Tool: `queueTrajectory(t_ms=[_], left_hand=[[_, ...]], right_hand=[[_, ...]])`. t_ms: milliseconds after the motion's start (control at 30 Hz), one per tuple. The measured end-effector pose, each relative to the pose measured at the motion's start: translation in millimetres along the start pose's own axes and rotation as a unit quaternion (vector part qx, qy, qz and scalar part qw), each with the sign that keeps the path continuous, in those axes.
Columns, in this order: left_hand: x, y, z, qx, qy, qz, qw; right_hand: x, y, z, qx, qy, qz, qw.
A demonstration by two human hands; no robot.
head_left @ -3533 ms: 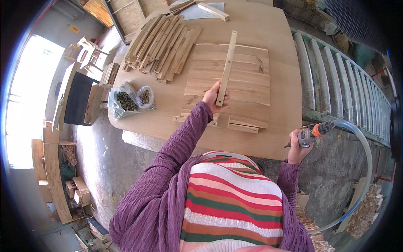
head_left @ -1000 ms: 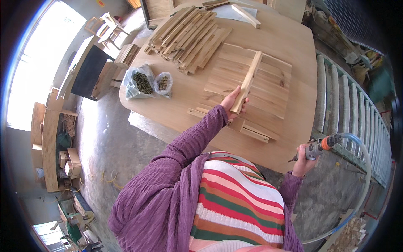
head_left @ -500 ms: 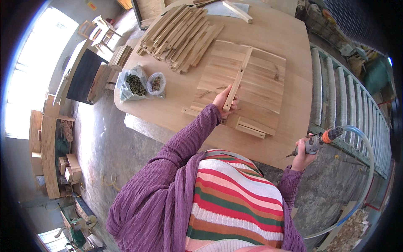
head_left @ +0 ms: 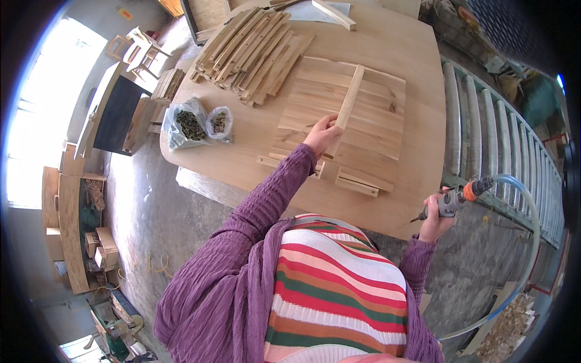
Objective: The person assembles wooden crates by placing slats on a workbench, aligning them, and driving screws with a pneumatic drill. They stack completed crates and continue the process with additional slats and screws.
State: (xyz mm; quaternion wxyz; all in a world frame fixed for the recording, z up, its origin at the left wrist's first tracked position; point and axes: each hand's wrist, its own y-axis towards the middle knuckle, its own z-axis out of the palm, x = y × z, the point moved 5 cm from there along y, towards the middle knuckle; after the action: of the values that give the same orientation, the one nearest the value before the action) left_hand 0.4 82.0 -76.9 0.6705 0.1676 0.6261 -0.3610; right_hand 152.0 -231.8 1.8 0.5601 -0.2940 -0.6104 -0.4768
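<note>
- Plastic bag [head_left: 175, 137], pale and holding small dark pieces, is sitting on the left side of the wooden table [head_left: 417, 57], with a smaller bag [head_left: 222, 134] of brownish bits just beside it
- Many wooden strips are lying heaped in a loose pile [head_left: 251, 57] farther back
- One short strip [head_left: 270, 161] is lying near the front edge of the square panel [head_left: 378, 115]; another short piece [head_left: 358, 185] is lying to its right
- Left hand [head_left: 324, 134] is gripping a long wooden strip [head_left: 350, 100] near its lower end, fingers and thumb closed on it; this strip is slanting over the panel, though whether it is touching cannot be told
- Right hand [head_left: 434, 224] is clasping a grey handheld tool [head_left: 448, 204] near the table's right front corner, its tip pointing left
- Clear hose [head_left: 535, 224] is curving down from the tool's orange-collared end, and metal rollers [head_left: 487, 130] are standing beside the table
</note>
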Motion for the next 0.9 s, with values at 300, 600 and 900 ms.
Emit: queueTrajectory(t_ms=[300,600,900], left_hand=[[-24,1,27,0.000,0.548,0.024,0.836],[-29,10,32,-0.025,0.606,0.056,0.793],[-23,-5,32,-0.031,0.630,0.065,0.773]], right_hand=[[-1,-1,0,-0.002,-0.018,0.007,1.000],[2,-1,1,-0.010,-0.017,0.000,1.000],[-1,6,-5,-0.016,-0.012,0.009,1.000]])
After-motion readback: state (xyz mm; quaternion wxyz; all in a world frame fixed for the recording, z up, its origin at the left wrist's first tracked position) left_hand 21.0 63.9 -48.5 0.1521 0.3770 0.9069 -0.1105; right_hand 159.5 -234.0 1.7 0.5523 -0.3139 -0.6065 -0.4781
